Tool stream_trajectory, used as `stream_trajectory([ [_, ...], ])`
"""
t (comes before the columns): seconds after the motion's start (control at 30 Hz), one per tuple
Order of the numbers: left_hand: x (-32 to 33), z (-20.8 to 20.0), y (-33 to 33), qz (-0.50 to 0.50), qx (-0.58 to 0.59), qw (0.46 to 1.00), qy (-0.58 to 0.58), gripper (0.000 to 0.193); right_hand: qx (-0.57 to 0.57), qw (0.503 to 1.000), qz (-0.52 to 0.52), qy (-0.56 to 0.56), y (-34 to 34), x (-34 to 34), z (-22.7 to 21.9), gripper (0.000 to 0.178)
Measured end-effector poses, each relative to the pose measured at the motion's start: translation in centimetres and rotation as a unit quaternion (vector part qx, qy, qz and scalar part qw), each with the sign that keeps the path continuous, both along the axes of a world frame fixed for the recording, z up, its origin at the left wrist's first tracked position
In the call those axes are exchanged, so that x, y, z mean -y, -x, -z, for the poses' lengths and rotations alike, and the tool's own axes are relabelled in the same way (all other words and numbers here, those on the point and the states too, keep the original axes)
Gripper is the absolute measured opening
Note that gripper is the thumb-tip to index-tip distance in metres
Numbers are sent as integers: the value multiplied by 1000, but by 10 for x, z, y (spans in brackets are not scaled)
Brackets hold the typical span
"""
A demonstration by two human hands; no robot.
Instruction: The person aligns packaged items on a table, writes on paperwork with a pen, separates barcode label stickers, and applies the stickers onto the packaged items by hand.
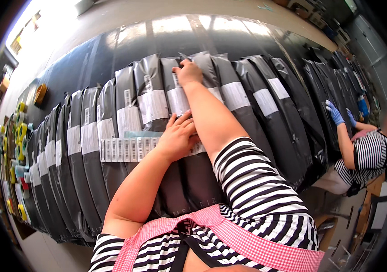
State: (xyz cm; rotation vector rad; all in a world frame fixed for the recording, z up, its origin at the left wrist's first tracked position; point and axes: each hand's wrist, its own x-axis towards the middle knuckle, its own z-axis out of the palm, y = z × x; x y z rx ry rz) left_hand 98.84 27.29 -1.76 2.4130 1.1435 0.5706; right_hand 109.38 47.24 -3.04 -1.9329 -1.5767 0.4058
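Observation:
Grey plastic mailing bags [152,75], filled and flat, lie side by side in a long row, most with a white shipping label [153,105]. My left hand [178,134] is closed over a long strip of barcode stickers [127,149] that lies across the bags. The strip shows on both sides of the hand. A pale bluish backing piece [142,134] sits along its upper edge. Farther off, my right hand [189,73] is at the upper end of a bag, beside a small barcode sticker [175,80]. Its fingers curl at the bag's dark corner.
The bags rest on a dark, shiny table [111,50]. Rolls of yellow and clear tape [21,133] stand at the left end, near an orange-brown tape roll [40,94]. On the right, a co-worker in blue gloves [335,112] handles more grey bags.

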Motion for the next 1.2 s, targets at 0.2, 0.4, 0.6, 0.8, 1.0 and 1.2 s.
stream_trajectory([
  [0.2, -6, 5, -8, 17, -11, 999, -38, 24, -241, 954, -173, -50, -59, 41, -7, 51],
  [0.4, -4, 5, -2, 4, -4, 1000, -26, 24, -121, 979, -154, -60, -141, 175, -35, 40],
  [0.6, -4, 0, -9, 7, -17, 1000, -15, 23, 76, 995, -17, 56, -217, 234, -6, 89],
  [0.8, 0, 2, -9, -11, -30, 999, -34, 26, 26, 987, -34, 157, -207, 235, -16, 102],
  [1.0, 6, 3, -13, -19, -52, 996, -68, 20, -96, 981, -44, 160, -216, 229, 0, 96],
  [1.2, 18, -1, -10, -22, -37, 996, -75, 16, -111, 979, -49, 165, -182, 246, -10, 92],
])
